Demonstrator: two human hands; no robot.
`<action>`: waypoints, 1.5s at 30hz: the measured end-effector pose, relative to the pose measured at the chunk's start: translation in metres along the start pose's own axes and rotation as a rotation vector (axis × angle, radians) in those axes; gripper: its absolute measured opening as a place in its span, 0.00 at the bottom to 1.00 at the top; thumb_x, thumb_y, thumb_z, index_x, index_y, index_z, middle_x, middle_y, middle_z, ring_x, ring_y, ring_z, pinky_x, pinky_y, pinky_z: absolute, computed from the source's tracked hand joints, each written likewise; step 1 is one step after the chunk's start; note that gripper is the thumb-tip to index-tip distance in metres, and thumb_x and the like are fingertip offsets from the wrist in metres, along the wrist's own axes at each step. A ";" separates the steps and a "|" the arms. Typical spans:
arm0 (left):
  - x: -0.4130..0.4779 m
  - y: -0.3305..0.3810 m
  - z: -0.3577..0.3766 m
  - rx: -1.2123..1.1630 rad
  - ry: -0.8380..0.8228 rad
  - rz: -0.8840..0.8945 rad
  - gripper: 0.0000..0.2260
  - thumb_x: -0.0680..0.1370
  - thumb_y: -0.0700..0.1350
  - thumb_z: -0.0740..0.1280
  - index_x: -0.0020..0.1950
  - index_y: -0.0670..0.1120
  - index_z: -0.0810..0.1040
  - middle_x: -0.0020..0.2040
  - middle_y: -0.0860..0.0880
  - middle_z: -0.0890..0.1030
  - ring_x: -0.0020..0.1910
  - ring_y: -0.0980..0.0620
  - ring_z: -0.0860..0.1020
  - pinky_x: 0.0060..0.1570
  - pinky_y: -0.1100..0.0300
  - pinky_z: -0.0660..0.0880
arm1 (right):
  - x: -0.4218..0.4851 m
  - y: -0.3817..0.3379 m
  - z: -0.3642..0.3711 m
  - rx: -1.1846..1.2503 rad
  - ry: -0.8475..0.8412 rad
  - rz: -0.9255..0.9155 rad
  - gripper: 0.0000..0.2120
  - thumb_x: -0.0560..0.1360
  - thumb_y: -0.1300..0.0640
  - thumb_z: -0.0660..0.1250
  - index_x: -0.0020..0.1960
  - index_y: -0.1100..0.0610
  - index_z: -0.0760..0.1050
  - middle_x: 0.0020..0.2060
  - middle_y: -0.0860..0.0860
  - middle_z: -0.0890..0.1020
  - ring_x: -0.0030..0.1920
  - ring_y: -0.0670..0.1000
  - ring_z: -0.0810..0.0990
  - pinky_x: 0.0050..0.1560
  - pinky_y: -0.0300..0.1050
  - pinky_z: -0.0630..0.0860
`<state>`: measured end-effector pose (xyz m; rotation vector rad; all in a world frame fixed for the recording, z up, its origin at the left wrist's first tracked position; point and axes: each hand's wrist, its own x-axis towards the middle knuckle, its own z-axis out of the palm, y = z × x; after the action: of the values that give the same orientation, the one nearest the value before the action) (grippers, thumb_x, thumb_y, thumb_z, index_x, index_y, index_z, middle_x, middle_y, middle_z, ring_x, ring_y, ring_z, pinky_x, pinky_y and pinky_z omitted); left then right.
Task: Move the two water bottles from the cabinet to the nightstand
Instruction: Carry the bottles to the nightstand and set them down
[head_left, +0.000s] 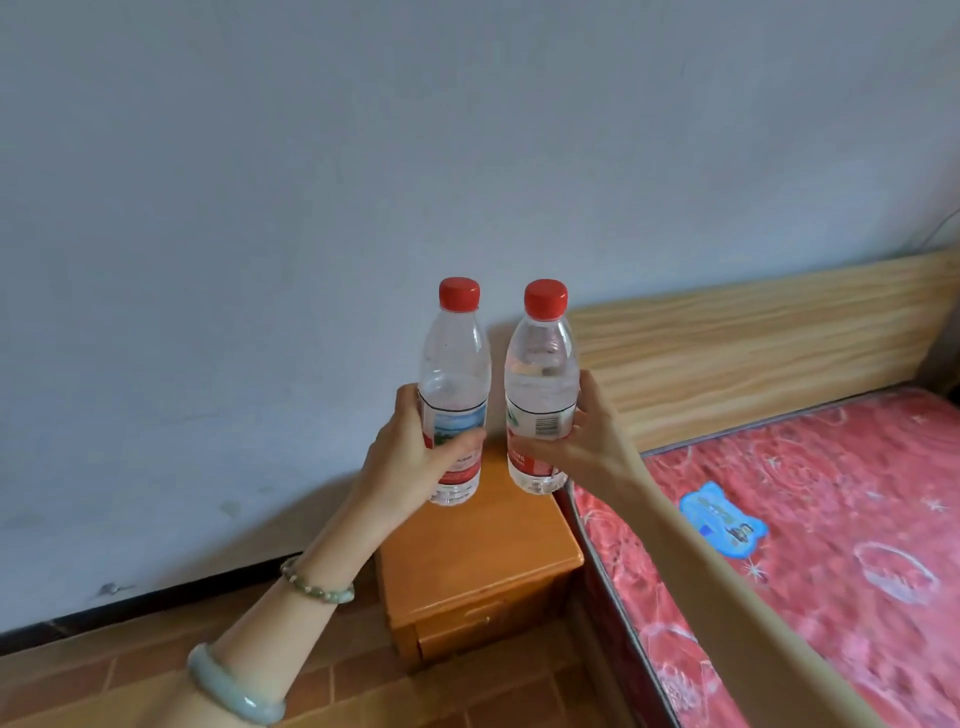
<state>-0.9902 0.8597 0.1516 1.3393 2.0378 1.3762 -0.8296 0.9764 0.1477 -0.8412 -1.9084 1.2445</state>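
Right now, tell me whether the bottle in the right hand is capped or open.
Capped. The right-hand bottle carries its red cap seated on the neck, and the right hand holds it upright.

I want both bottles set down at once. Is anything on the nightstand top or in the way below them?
Nothing visible. The left hand and right hand hold the two bottles upright above the nightstand, whose visible top is bare.

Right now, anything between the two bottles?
Head view: nothing solid. The left bottle in the left hand and the right bottle in the right hand stand apart; only wall and nightstand show through the gap.
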 end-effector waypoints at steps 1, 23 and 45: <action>0.010 -0.010 0.004 -0.002 -0.002 -0.017 0.26 0.70 0.51 0.71 0.62 0.49 0.62 0.56 0.54 0.73 0.51 0.57 0.73 0.44 0.65 0.73 | 0.012 0.009 0.003 0.002 -0.017 0.009 0.35 0.55 0.50 0.79 0.59 0.47 0.69 0.50 0.48 0.81 0.49 0.49 0.82 0.47 0.56 0.81; 0.145 -0.289 0.147 -0.098 -0.014 -0.345 0.31 0.67 0.46 0.75 0.65 0.47 0.63 0.59 0.51 0.74 0.55 0.54 0.76 0.44 0.69 0.76 | 0.167 0.292 0.103 -0.074 -0.156 0.267 0.34 0.61 0.60 0.79 0.60 0.51 0.65 0.49 0.46 0.78 0.49 0.45 0.79 0.42 0.33 0.77; 0.149 -0.490 0.250 -0.087 0.071 -0.506 0.33 0.63 0.46 0.78 0.62 0.52 0.63 0.53 0.64 0.72 0.51 0.65 0.74 0.45 0.70 0.75 | 0.190 0.517 0.191 -0.162 -0.224 0.427 0.31 0.60 0.58 0.78 0.57 0.48 0.65 0.43 0.41 0.80 0.42 0.41 0.80 0.41 0.40 0.79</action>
<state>-1.1395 1.0766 -0.3538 0.6755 2.1347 1.2681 -1.0170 1.2092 -0.3527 -1.2922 -2.0973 1.4993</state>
